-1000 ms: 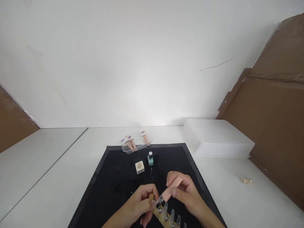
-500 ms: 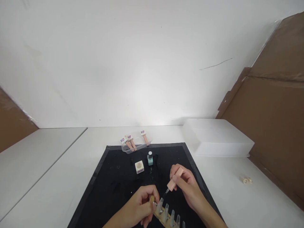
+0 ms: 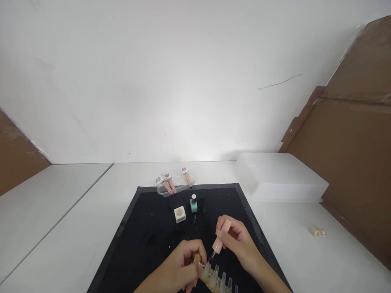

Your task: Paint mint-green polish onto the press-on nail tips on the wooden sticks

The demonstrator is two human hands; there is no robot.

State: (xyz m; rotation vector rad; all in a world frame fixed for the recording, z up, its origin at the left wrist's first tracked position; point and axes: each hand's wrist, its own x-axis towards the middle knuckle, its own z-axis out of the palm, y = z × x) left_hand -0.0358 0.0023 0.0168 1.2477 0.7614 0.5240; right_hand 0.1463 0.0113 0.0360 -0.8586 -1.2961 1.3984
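My left hand (image 3: pixel 186 266) is closed on the end of a yellowish nail tip stand (image 3: pixel 207 281), which carries a row of several clear false nail tips (image 3: pixel 215 273). Between the thumb and fingers of my right hand (image 3: pixel 238 244) is a nail polish brush with a pink cap (image 3: pixel 222 236). Its dark bristle end points down and left, at or very near the nail tip closest to my left fingers; I cannot tell whether it touches. The lower end of the stand runs out of the picture.
On the black mat (image 3: pixel 146 244) stand a teal polish bottle (image 3: pixel 194 204) and a small cream cube-shaped jar (image 3: pixel 180 214). Behind them a clear tray (image 3: pixel 180 188) holds pink tubes (image 3: pixel 187 179). A white bin (image 3: pixel 284 179) and small beige rings (image 3: pixel 317 232) lie at right.
My right hand has moved slightly left and down, bringing the brush lower, nearer the first nail tip. My left hand and the stand have shifted down a little.
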